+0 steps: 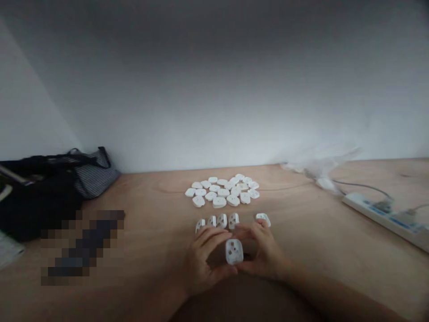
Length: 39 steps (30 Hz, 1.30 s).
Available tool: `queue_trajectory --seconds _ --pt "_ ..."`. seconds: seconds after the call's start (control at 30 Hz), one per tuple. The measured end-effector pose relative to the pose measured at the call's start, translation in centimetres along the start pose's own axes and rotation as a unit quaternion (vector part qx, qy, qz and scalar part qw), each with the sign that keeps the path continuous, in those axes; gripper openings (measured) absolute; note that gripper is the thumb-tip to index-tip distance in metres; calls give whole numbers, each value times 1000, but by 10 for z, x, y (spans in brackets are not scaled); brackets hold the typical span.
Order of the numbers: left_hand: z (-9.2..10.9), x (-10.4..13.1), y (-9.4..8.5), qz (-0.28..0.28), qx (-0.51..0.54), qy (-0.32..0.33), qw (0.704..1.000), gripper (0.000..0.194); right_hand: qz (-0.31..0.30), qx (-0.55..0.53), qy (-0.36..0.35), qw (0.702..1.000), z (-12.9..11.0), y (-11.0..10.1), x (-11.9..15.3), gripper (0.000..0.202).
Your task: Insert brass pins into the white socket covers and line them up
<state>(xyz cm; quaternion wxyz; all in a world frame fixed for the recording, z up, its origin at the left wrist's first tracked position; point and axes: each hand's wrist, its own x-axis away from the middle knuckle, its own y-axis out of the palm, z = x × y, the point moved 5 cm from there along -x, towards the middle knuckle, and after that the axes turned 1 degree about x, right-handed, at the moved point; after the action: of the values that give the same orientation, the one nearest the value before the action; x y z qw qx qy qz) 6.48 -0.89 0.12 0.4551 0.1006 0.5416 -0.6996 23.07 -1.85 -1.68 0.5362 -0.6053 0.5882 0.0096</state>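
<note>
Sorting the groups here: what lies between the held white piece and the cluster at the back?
In the head view, fingertips, then a row of four pieces between the held piece and cluster; one loose piece lies right.

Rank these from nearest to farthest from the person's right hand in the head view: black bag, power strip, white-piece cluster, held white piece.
1. Held white piece: between right hand and left hand.
2. White-piece cluster: ahead, slightly left.
3. Power strip: to the right.
4. Black bag: far left.
</note>
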Motion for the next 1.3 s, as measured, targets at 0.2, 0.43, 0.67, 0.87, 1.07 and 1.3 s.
queue_trajectory --seconds 0.2,0.43,0.67,0.87,1.07,1.3 --pt "-12 2 5 -70 -34 -28 997 68 -31 23 -3 999 5 0 0 92" --pt "-6 0 7 -85 -33 -16 996 55 -25 13 -43 999 0 4 0 92" --pt "-4 -3 1 -59 -42 -29 997 45 -129 29 -9 991 4 -7 -9 71" --pt "-7 -2 -4 -32 -42 -49 997 40 -229 12 6 973 15 -8 -7 41" --pt "0 -3 -5 -14 -52 -8 999 42 -231 12 29 972 20 0 -5 14" --pt "1 -2 -2 -23 -46 -8 999 42 -221 28 41 974 20 2 -5 7"
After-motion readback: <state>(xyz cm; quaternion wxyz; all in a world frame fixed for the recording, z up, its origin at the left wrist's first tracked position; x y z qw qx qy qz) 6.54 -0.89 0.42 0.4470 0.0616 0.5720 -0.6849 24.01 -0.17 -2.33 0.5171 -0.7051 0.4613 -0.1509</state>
